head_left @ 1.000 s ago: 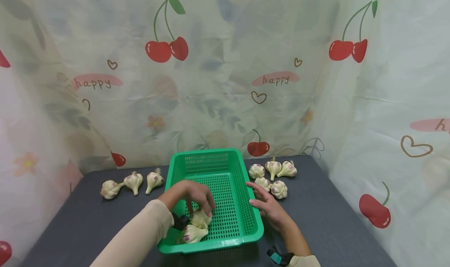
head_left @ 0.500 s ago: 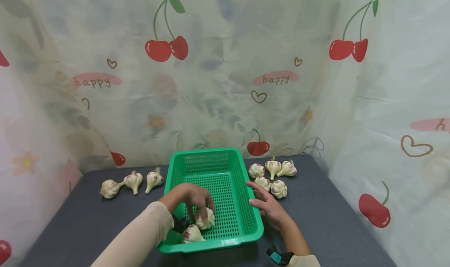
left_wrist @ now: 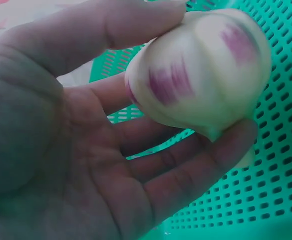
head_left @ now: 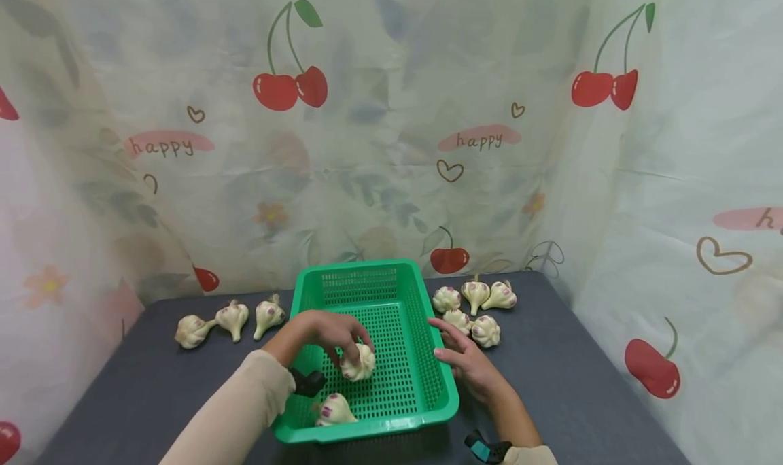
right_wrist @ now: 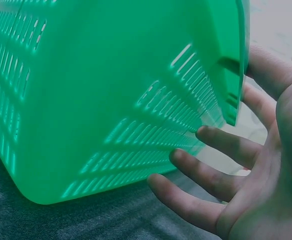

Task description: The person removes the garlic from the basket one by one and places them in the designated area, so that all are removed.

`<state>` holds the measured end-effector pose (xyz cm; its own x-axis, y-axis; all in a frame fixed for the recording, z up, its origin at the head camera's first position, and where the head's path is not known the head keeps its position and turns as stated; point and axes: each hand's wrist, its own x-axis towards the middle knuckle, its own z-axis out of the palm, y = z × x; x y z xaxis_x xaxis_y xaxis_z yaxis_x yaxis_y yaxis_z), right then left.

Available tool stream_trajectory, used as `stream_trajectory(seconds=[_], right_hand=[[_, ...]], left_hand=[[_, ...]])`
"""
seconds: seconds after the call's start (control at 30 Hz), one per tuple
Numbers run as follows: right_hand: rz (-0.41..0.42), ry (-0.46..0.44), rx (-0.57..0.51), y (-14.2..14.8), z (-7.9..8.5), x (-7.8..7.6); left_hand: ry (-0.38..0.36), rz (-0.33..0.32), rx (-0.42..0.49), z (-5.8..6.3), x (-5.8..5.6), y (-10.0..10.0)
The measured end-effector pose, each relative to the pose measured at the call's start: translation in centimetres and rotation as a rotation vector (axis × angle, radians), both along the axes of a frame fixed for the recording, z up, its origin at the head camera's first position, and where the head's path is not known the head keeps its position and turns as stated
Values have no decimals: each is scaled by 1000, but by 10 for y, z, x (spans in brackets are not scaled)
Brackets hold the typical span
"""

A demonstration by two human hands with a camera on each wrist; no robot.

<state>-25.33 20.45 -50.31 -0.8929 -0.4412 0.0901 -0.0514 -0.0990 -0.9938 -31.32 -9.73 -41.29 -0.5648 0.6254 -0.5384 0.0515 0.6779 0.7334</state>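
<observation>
My left hand (head_left: 339, 332) is inside the green plastic basket (head_left: 448, 390), gripping a whitish garlic bulb (head_left: 359, 364) between thumb and fingers. In the left wrist view purple streaks mark this garlic bulb (left_wrist: 201, 70), and the perforated basket floor lies beyond it. A second garlic bulb (head_left: 335, 409) lies in the basket's near left corner. Outside the basket's right wall, my right hand (head_left: 471, 363) has its fingers spread and lightly bent against or close to the side. The right wrist view shows the fingertips (right_wrist: 178, 156) by the slotted outer wall; firm contact is hard to judge.
On the dark table (head_left: 134, 383), a row of three garlic bulbs (head_left: 232, 319) lies left of the basket. Several more bulbs (head_left: 475, 294) cluster to its right, just beyond my right hand. A patterned curtain (head_left: 379, 139) rises behind and along both sides.
My left hand has lifted and shifted the gripped garlic bulb away from the one in the near corner, toward the basket's middle. The right hand and the basket stay put.
</observation>
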Motion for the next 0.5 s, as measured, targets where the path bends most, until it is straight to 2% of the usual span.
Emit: stream_trajectory(seconds=[0.2,0.5], right_hand=[[-17,-12,18,0,-2,-1],[-2,0,8,0,-2,-1]], left_hand=[[33,-6,49,0,-1,-7],[47,64,188,10,4,-25]])
